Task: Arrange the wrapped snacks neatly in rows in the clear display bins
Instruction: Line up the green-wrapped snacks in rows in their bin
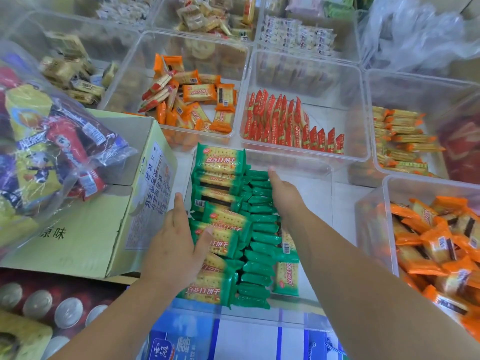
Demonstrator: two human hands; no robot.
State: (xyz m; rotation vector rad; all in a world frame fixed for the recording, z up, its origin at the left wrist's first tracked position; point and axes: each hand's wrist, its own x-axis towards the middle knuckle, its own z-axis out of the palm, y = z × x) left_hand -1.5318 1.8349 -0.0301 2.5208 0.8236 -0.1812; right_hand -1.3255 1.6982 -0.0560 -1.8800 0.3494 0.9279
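Green-wrapped cracker packs (pixel 223 222) fill the left part of a clear bin (pixel 319 203) in front of me, in two rows running away from me. My left hand (pixel 176 240) lies flat with straight fingers against the left row, thumb resting on a pack. My right hand (pixel 283 193) presses with straight fingers against the right side of the rows, where packs stand on edge. Two loose green packs (pixel 285 266) lie flat beside the right row. Neither hand holds a pack.
A green cardboard box (pixel 109 229) stands at the left with a plastic bag of snacks (pixel 49 152) on it. Other clear bins hold orange packs (pixel 192 105), red packs (pixel 291 123) and more orange packs (pixel 439 245). Cans (pixel 39 305) sit at the lower left.
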